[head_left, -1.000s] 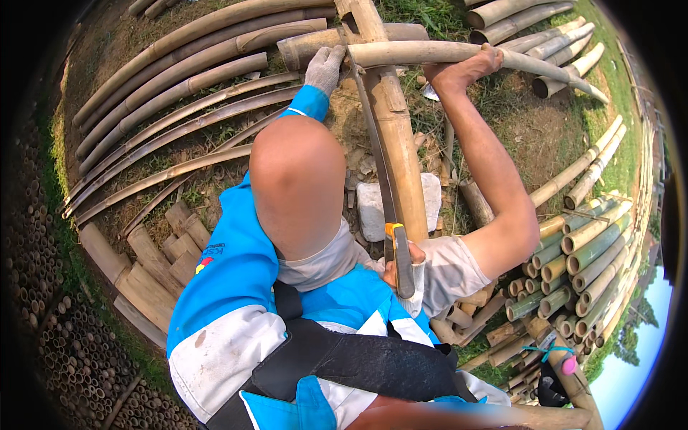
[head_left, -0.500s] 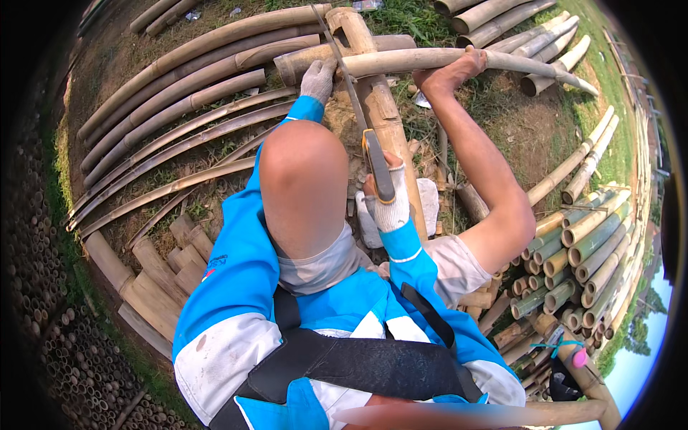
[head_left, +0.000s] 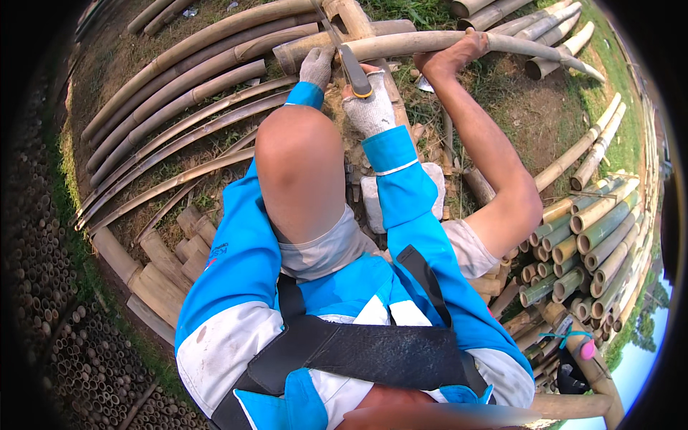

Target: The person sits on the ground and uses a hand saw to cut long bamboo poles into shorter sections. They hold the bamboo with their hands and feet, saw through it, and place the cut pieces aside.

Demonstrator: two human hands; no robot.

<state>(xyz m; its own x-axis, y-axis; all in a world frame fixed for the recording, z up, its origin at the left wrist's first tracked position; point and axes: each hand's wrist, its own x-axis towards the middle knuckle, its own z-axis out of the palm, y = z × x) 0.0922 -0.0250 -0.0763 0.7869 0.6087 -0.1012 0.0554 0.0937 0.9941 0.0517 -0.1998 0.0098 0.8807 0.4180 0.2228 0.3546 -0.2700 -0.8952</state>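
My right hand (head_left: pixel 370 104), in a whitish knit glove with bare fingertips, is closed round the grey-and-yellow handle (head_left: pixel 354 70) of a hand saw. Its long thin blade (head_left: pixel 327 27) points away from me and crosses beside the left end of a pale bamboo pole (head_left: pixel 408 44). My left hand (head_left: pixel 315 68), also gloved, grips at the thick bamboo piece (head_left: pixel 290 54) just left of the blade; its fingertips are partly hidden. My bare right foot (head_left: pixel 453 56) presses on the pale pole. Beneath, an upright-running bamboo support (head_left: pixel 356 20) carries the crossing bamboo.
Long bamboo poles (head_left: pixel 193 59) and split strips (head_left: pixel 179 132) lie at the left. A stack of cut bamboo (head_left: pixel 580 244) stands at the right. My bent left knee (head_left: pixel 299 147) rises between my arms. A pale block (head_left: pixel 374 204) sits below my right forearm.
My right hand has pushed the saw away from me, so its handle is now close to the pale pole. My left hand and foot stay nearly in place.
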